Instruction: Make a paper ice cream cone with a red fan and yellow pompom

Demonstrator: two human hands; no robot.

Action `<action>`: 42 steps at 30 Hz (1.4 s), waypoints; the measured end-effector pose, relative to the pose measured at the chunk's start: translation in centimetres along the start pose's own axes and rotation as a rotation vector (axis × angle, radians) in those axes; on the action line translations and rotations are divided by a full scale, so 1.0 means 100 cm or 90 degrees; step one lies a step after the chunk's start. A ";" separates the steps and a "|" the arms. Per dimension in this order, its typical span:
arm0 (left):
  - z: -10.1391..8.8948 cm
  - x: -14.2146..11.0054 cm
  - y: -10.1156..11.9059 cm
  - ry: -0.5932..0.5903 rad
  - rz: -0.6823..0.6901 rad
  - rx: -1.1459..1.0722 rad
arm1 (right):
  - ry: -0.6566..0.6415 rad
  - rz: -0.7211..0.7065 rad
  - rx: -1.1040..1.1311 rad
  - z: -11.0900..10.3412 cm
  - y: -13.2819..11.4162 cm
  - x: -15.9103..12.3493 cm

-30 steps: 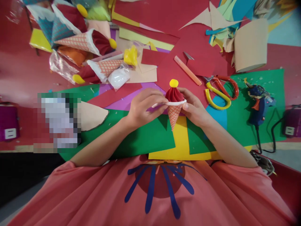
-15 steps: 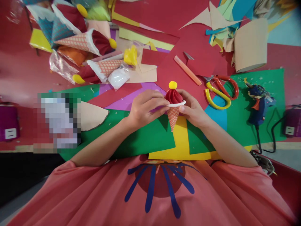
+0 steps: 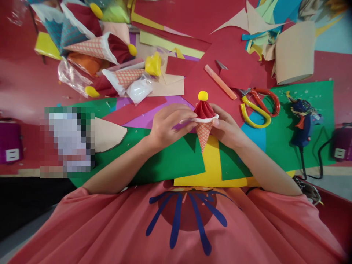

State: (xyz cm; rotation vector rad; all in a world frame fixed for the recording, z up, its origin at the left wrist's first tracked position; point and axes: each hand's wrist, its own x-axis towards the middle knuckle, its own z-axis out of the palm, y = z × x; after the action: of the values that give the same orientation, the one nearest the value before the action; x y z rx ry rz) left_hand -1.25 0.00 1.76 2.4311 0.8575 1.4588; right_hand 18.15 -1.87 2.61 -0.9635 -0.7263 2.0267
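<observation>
Between my hands is a paper ice cream cone (image 3: 204, 132), point down, with an orange lattice pattern, a white rim, a pleated red top and a yellow ball (image 3: 202, 96) at its tip. My left hand (image 3: 170, 126) pinches the left side of the white rim between thumb and fingers. On the other side, my right hand (image 3: 226, 126) grips the rim with the thumb in front and the fingers behind, partly hidden. Beneath the cone lie green card (image 3: 170, 157) and a yellow sheet (image 3: 210, 161).
Scissors (image 3: 257, 106) and an orange stick (image 3: 220, 82) lie beyond my right hand. A corded blue glue gun (image 3: 301, 124) rests at the right. Several similar cones (image 3: 88, 49) and bags of coloured clay (image 3: 139, 90) crowd the upper left. A beige paper cup shape (image 3: 295, 53) stands upper right.
The cone has tipped slightly, so more of its lattice side shows and its yellow ball sits a little higher. Both hands keep hold of the rim.
</observation>
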 end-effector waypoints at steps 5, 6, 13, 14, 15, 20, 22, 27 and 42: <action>0.000 0.001 0.001 -0.002 0.019 0.013 | 0.005 0.003 -0.011 -0.001 0.002 0.001; 0.000 0.001 0.001 -0.006 0.021 0.017 | 0.006 -0.009 -0.027 -0.002 0.003 0.001; 0.001 -0.001 0.003 -0.021 0.041 0.032 | 0.001 -0.068 -0.092 0.000 0.007 -0.001; 0.001 -0.001 0.003 -0.022 0.040 0.036 | 0.004 -0.068 -0.092 0.000 0.007 -0.001; 0.001 -0.001 0.003 -0.021 0.040 0.042 | 0.009 -0.067 -0.091 0.000 0.006 -0.001; 0.000 0.001 0.003 -0.024 0.026 0.066 | 0.024 -0.044 -0.040 -0.001 0.002 0.000; 0.000 0.001 0.002 -0.021 0.034 0.061 | 0.021 -0.032 -0.018 -0.001 0.000 0.000; 0.001 0.000 0.001 0.000 0.038 0.052 | 0.007 -0.016 0.002 -0.001 -0.001 0.001; 0.002 -0.001 0.000 -0.044 0.052 0.077 | 0.033 -0.039 -0.017 0.003 0.003 0.000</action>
State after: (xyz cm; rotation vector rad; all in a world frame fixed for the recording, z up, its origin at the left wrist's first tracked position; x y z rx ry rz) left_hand -1.11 -0.05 1.62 2.6177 0.8649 1.3772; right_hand 17.83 -2.11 2.57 -0.9936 -0.7482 1.9373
